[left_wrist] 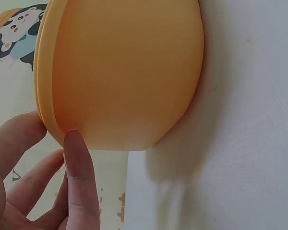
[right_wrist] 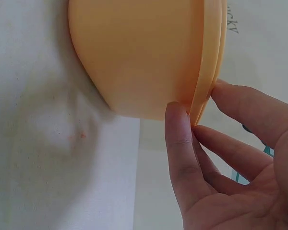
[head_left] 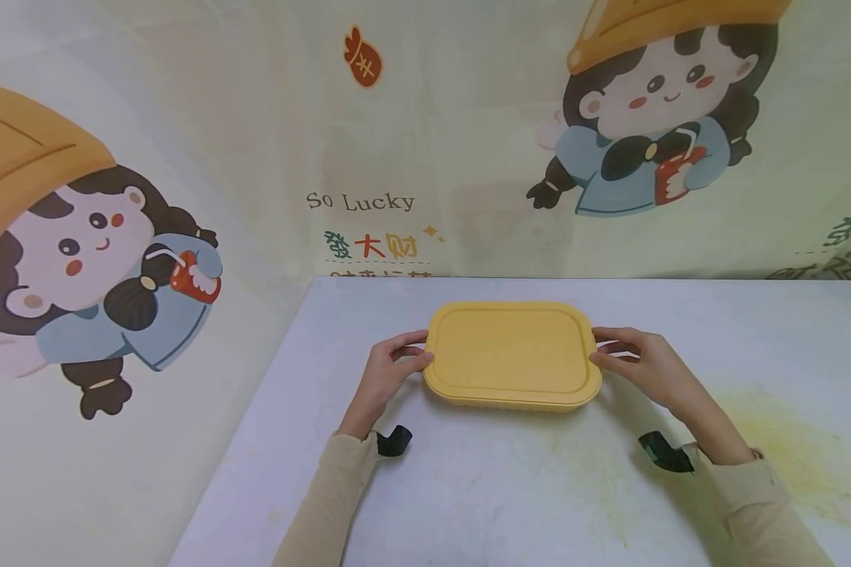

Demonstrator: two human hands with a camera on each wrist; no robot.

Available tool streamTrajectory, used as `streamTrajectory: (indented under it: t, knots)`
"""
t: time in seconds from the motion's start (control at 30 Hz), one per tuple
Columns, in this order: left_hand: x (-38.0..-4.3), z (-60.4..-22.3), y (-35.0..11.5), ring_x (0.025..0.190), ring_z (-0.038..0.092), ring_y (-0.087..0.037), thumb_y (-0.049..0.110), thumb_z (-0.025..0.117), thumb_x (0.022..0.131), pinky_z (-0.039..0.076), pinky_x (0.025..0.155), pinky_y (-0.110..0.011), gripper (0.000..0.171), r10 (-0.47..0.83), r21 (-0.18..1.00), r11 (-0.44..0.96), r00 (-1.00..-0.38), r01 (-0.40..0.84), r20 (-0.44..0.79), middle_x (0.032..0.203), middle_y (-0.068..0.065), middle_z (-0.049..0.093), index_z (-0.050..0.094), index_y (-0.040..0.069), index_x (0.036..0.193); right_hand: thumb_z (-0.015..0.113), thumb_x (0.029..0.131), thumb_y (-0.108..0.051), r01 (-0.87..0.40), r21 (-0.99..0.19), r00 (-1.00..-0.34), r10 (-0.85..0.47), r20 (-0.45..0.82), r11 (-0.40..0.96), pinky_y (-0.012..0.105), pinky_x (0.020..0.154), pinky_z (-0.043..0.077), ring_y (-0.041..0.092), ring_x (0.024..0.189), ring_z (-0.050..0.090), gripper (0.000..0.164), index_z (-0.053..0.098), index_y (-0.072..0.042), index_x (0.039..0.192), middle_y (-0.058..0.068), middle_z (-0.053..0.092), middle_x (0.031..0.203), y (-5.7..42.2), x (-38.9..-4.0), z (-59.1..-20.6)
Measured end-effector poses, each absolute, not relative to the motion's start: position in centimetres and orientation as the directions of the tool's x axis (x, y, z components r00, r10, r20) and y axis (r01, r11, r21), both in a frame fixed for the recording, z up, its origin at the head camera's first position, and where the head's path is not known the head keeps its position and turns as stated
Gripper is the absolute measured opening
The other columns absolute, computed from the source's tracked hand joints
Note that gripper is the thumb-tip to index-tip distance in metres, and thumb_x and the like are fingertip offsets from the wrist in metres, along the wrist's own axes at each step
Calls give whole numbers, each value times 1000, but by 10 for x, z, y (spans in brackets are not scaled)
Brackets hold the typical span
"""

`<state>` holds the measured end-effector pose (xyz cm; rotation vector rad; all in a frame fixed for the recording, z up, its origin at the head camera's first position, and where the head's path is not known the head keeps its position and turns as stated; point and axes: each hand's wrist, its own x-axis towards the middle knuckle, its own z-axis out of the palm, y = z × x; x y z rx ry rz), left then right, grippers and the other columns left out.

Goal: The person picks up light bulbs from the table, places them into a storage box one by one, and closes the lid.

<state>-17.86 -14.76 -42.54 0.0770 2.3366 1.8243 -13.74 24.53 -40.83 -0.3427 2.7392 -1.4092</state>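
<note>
A yellow lidded container (head_left: 510, 350), rectangular with rounded corners, sits on the white table with its lid on. At its left end my left hand (head_left: 390, 374) pinches the lid's rim. In the left wrist view, one fingertip lies against the container's side wall (left_wrist: 125, 72) and another is at the rim edge. My right hand (head_left: 645, 366) pinches the rim at the opposite end. The right wrist view has a fingertip on the wall (right_wrist: 139, 57) just under the rim, with other fingers at the rim's outer edge. The inside is hidden by the lid.
The white table (head_left: 496, 488) carries faint yellowish stains at the right. Behind it hangs a cloth backdrop (head_left: 468, 118) with printed cartoon figures and lettering. Black straps (head_left: 395, 441) stick out at both sleeve cuffs.
</note>
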Motion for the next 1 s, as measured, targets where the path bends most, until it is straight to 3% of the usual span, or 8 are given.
streamTrajectory:
  t: [0.23,0.4,1.0]
  knots:
    - [-177,-426,-148,102,61,-20,18,80,85,59,81,-31,44,144,967,248,-985,-55,-92,120,-8,66,68,13,127,71,93,-21,-160,-804,-977,-208,46,573,3,82,47,-11,97,56,50,57,5,134,23,62,130,247,-137,-409]
    - [-177,-426,-148,100,62,-19,18,79,86,60,84,-38,42,147,969,241,-985,-58,-95,115,-7,67,68,13,127,71,94,-21,-182,-807,-975,-211,74,561,2,82,47,-12,96,56,49,58,4,133,23,63,129,246,-137,-410]
    - [-179,-425,-148,109,62,-19,19,77,87,59,83,-30,46,147,967,252,-986,-41,-80,126,-3,64,64,16,131,69,94,-14,-236,-819,-965,-227,133,523,5,79,50,-14,96,54,45,56,7,132,27,60,128,246,-137,-415]
